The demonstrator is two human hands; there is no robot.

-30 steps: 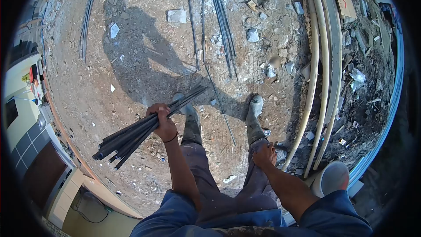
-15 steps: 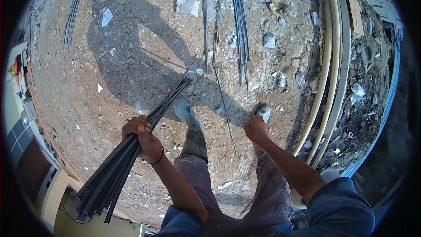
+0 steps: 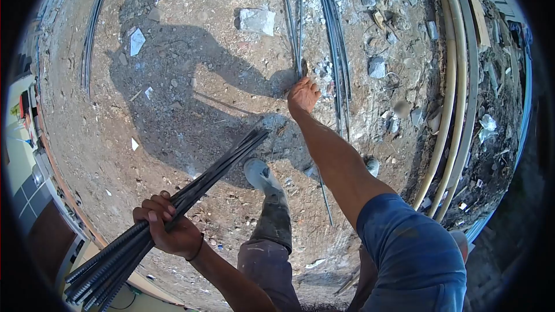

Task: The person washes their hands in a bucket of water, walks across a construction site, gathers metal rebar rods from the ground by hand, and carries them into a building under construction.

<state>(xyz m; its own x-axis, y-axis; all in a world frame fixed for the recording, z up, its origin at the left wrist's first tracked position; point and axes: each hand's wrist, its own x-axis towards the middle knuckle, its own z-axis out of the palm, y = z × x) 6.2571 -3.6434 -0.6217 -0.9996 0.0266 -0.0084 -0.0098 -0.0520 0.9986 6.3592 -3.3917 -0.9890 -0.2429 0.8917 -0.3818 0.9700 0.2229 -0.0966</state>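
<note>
Head view, bundle: dark ribbed rods (image 3: 208, 182) pass slantwise through your left hand (image 3: 167, 228), sticking out on both sides of it; the ends toward the lower left fan apart, the other ends lie close together beyond your knuckles, near the left boot (image 3: 266, 182).
Left hand: clenched around the bundle, thumb and fingers wrapped over it; dark band (image 3: 199, 248) at the wrist.
Right hand: your right hand (image 3: 304, 95) is stretched forward, low over the ground, fingers curled at the lower ends of two thin rods (image 3: 300, 34); whether they grip, you cannot tell from here.
Rods on ground: a cluster (image 3: 334, 34) lies just right of your right hand; another group (image 3: 95, 23) lies well apart, upper left; one thin rod (image 3: 325, 199) lies between your boots.
Rubble: pale block (image 3: 257, 21) beyond and left of your right hand.
Far right: long pale pipes (image 3: 450, 81) run beside the debris.
</note>
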